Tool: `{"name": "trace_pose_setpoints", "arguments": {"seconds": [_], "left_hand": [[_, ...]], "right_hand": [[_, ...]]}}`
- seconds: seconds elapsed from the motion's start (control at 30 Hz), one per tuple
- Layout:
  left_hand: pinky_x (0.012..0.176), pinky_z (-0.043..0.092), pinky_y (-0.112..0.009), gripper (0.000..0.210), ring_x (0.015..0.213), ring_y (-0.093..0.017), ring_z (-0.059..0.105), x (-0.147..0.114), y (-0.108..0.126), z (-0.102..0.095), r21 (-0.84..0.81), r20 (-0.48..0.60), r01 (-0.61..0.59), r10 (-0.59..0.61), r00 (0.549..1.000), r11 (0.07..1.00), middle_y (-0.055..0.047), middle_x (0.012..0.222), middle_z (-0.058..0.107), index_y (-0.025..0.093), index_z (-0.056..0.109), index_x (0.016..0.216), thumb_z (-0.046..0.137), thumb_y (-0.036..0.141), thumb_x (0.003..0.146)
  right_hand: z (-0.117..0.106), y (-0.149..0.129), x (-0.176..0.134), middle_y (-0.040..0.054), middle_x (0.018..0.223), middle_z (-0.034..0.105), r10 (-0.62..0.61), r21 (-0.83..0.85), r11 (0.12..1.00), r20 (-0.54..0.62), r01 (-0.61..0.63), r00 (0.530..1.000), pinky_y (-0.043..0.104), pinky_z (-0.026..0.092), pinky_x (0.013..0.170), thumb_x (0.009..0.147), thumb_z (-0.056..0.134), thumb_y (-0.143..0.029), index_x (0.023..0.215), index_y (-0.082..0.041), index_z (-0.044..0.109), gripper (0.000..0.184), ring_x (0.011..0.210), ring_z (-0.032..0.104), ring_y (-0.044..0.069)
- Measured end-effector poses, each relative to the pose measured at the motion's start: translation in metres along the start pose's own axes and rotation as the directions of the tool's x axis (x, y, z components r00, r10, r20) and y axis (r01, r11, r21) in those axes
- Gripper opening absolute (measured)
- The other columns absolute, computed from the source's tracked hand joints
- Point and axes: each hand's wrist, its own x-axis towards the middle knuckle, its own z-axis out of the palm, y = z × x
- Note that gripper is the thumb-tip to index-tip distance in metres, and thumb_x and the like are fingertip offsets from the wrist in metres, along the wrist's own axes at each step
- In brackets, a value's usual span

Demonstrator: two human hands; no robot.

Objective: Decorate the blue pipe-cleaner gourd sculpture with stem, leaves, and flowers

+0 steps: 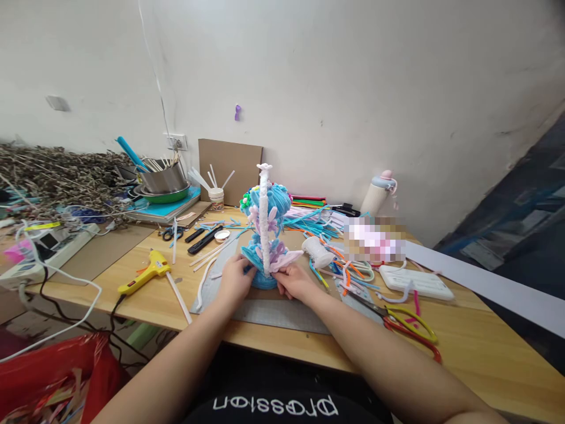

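A fuzzy pipe-cleaner ornament (276,200) stands upright on a grey cutting mat (282,311) in front of me. It is blue, with pink flowers, small coloured blooms near its top and a tall white post (263,229) along its front. My left hand (236,275) closes its fingers on the left side of the blue base, by a blue leaf-like piece (251,257). On the other side, my right hand (293,281) pinches the base just under a pale pink pointed piece (289,259). The fingertips of both hands are partly hidden.
Left lie a yellow glue gun (148,272), a black cutter (205,240) and small scissors (172,233). To the right are a white spool (318,252), loose pipe cleaners (348,271), large red-and-yellow scissors (410,330) and a bottle (377,194). A power strip (53,253) trails cables.
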Motion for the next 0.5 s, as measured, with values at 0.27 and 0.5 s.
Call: {"name": "trace_pose_setpoints", "arguments": {"seconds": [0.27, 0.5], "left_hand": [[0.076, 0.045, -0.032, 0.017, 0.082, -0.02, 0.062, -0.012, 0.0, -0.009, -0.12, -0.01, 0.088, -0.09, 0.996, 0.989, -0.005, 0.085, 0.069, 0.018, 0.066, 0.082, 0.052, 0.028, 0.082], [0.057, 0.046, -0.026, 0.012, 0.062, -0.017, 0.063, -0.004, 0.005, -0.004, -0.193, 0.07, 0.234, -0.225, 0.972, 0.953, -0.004, 0.069, 0.07, 0.015, 0.064, 0.077, 0.057, 0.026, 0.074]], "right_hand": [[0.0, 0.004, 0.001, -0.007, 0.043, 0.051, -0.009, 0.033, 0.999, 0.018, 0.008, 1.0, 0.017, 0.027, 0.032, 0.088, 0.048, -0.032, 0.062, -0.018, 0.053, 0.03, 0.028, 0.038, 0.005], [0.0, 0.003, 0.001, -0.0071, 0.042, 0.05, -0.006, 0.037, 0.999, 0.023, 0.005, 1.0, 0.016, 0.026, 0.032, 0.089, 0.046, -0.03, 0.058, -0.018, 0.049, 0.033, 0.028, 0.037, 0.004]]}}
